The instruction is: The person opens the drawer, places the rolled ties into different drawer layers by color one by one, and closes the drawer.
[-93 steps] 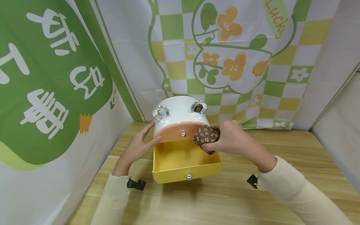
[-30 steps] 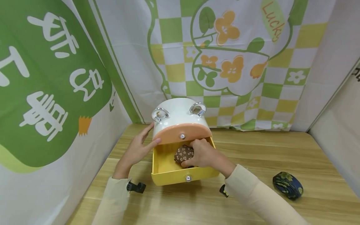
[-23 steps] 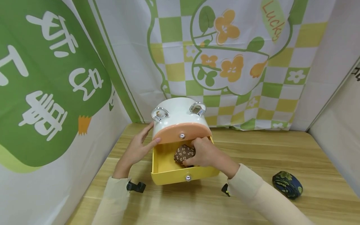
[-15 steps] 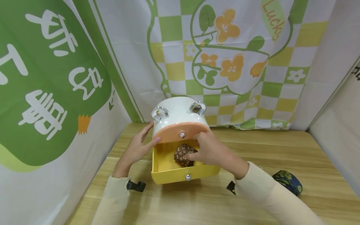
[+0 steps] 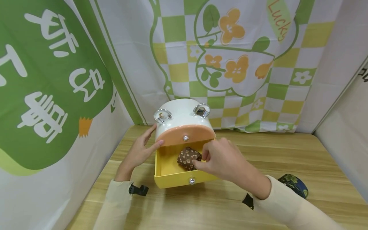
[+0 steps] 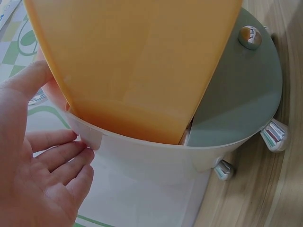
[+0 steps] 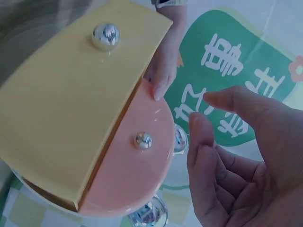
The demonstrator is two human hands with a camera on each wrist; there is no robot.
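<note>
Right hand (image 5: pixel 225 159) released beside flowered, seemingly cloth bundle (image 5: pixel 187 158); left hand (image 5: pixel 139 153), unclenched, touches glossy rounded cabinet (image 5: pixel 182 110).

A bare left hand (image 6: pixel 45 170) is touching a rounded white cabinet (image 6: pixel 156 159). A smooth orange-yellow drawer (image 6: pixel 137 66) is jutting out.

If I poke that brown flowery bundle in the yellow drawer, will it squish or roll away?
The brown flowery bundle would probably squish a bit, since it looks like cloth. Its rounded outline suggests it might rock or roll a little, but the raised walls of the yellow drawer should stop it going far.
</note>
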